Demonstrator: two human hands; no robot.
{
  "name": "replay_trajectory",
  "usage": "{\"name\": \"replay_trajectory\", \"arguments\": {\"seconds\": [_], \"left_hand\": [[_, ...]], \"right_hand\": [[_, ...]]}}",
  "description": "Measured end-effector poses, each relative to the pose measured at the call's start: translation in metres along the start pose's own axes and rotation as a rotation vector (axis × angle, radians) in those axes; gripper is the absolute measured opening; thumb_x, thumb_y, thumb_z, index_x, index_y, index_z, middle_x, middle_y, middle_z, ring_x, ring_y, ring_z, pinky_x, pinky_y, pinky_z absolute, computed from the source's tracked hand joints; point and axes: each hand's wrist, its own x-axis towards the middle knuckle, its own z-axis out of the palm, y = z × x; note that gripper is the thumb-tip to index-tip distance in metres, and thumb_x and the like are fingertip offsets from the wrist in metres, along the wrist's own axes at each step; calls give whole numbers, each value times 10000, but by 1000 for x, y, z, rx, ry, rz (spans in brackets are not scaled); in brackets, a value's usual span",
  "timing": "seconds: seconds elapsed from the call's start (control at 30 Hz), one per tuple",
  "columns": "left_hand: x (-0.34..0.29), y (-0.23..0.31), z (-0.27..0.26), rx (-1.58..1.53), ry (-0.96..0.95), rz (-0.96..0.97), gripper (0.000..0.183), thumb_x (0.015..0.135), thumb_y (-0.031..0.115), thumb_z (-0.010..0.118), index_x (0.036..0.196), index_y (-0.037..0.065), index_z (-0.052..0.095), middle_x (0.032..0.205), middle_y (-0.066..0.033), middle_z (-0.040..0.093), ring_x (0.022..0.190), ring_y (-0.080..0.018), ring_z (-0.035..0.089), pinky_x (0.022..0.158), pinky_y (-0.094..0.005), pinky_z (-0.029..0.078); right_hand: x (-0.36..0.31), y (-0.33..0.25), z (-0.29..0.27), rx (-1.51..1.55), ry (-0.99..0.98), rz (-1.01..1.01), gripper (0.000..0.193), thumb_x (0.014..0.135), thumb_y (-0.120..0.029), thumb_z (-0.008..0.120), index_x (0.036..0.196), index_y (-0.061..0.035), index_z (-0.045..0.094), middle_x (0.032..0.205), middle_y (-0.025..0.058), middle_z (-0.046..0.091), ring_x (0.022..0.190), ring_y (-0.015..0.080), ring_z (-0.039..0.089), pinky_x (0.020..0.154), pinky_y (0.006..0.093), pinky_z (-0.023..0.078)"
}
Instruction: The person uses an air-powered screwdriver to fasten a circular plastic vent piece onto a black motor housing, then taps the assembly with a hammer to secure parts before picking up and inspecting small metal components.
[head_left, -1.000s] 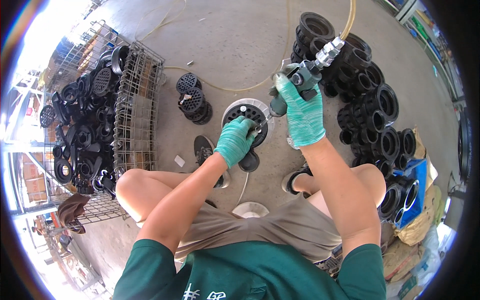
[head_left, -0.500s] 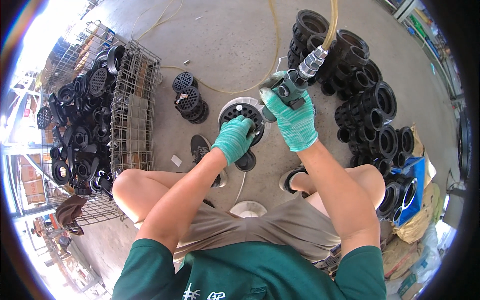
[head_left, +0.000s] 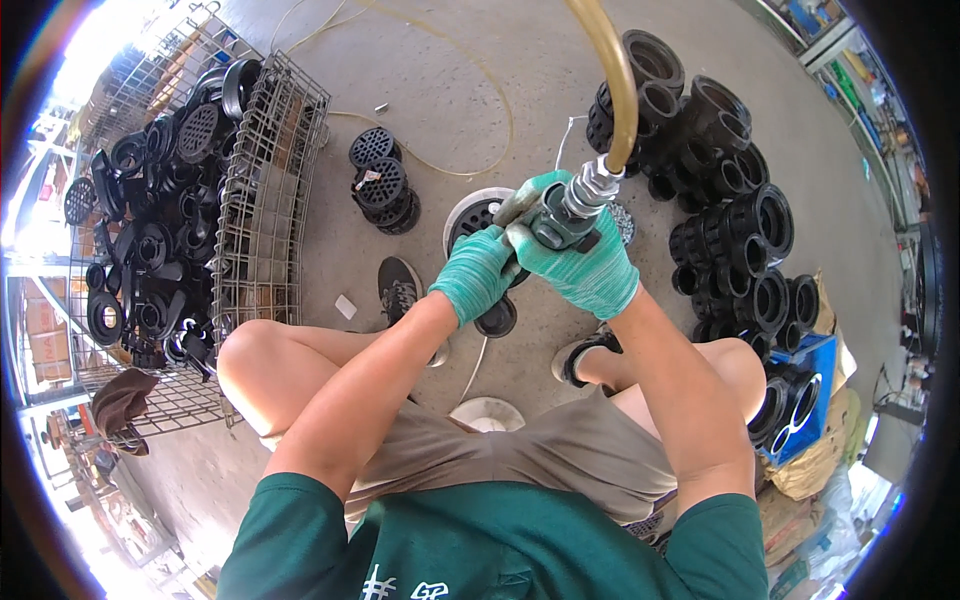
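My right hand [head_left: 590, 262], in a green knit glove, is wrapped round a dark green air tool [head_left: 556, 226]. A metal coupling [head_left: 594, 186] joins the tool to a thick yellowish hose [head_left: 613, 75]. My left hand [head_left: 470, 275], gloved alike, has its fingers drawn together against the tool's near end, touching the right hand; what they pinch is hidden. Beneath both hands is a round black slotted grate [head_left: 466, 226] on a pale round stand [head_left: 452, 212], mostly covered. A small black cup-shaped part [head_left: 497, 318] pokes out below it.
At left stands a wire cage [head_left: 262, 200] heaped with black plastic parts. Stacked black grates [head_left: 383, 185] sit on the floor beside it. Rows of black pipe fittings [head_left: 735, 225] line the right, near a blue crate [head_left: 815, 385]. Thin hose loops [head_left: 505, 130] cross the floor ahead.
My right hand has brought the air tool leftward over the grate until it meets my left hand. The thick hose has swung left with it. My left hand has shifted slightly right.
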Motion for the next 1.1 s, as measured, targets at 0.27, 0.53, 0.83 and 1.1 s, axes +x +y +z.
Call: {"name": "replay_trajectory", "arguments": {"seconds": [0.27,0.53,0.83,1.1], "left_hand": [[1,-47,23,-1663,-160,-598,276,840,37,737,1104,33,655,1016,-80,689,858,-154,631,771,-329,560],[4,-66,43,-446,21,-22,395,779,21,790,1144,53,640,1065,-156,687,893,-306,646,804,-332,556],[6,-46,32,-863,11,-221,400,801,68,771,1169,37,618,1084,-182,663,940,-376,652,822,-399,548],[5,-39,27,-734,-68,-188,371,773,63,766,1126,58,654,1073,-184,653,935,-399,648,805,-413,540]], "right_hand": [[2,2,13,-62,-41,-2,318,798,2,748,1099,-51,661,956,15,703,845,103,634,816,286,545],[3,4,15,-60,-78,45,275,788,21,706,1050,-46,654,917,37,697,812,134,631,783,287,546],[0,11,8,-78,-103,48,276,802,15,720,1063,-51,658,907,23,681,800,120,613,771,282,537],[5,-1,10,-101,-95,18,261,786,11,717,1031,-41,645,960,52,704,851,152,647,825,316,547]]}}
